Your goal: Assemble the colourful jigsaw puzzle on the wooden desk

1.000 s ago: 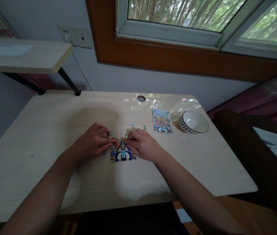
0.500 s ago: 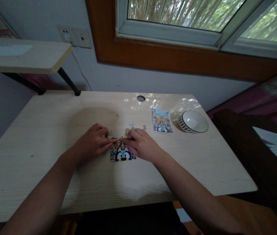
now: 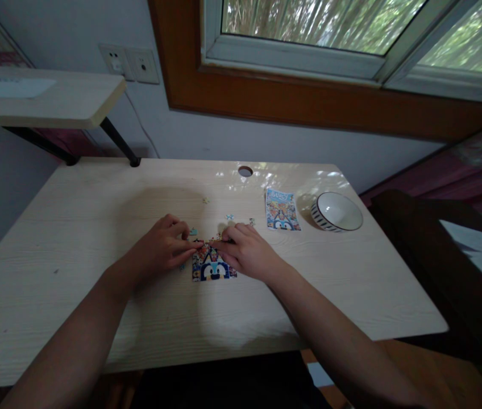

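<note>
From the head camera, the person is sitting at a pale wood bench (image 3: 96, 238) with a small, partly built jigsaw puzzle (image 3: 213, 267) lying flat in the middle of it, a blue cartoon face showing on the finished lower part. Both hands meet at the puzzle's ragged top edge. The left hand (image 3: 162, 248) comes in from the left with thumb and forefinger drawn into a narrow pinch, and the right hand (image 3: 247, 251) mirrors it from the right with fingers curled and tips pressed down close together. Whether a piece sits between those fingertips is too small to make out. A few loose pieces (image 3: 229, 217) lie scattered just beyond the hands, with one more (image 3: 206, 200) further back. A picture card (image 3: 282, 209) with the same artwork lies to the right, and just beside it stands a striped bowl (image 3: 337, 212) that looks empty. Judging by the pose, this looks like seating a piece along the top row, and pieces this tiny probably want one hand pinning the built part flat while the other lowers the piece straight down rather than sliding it in. Pushing sideways could pop the neighbouring joints apart. A glance at the card for colour match seems worth it before pressing.
</note>
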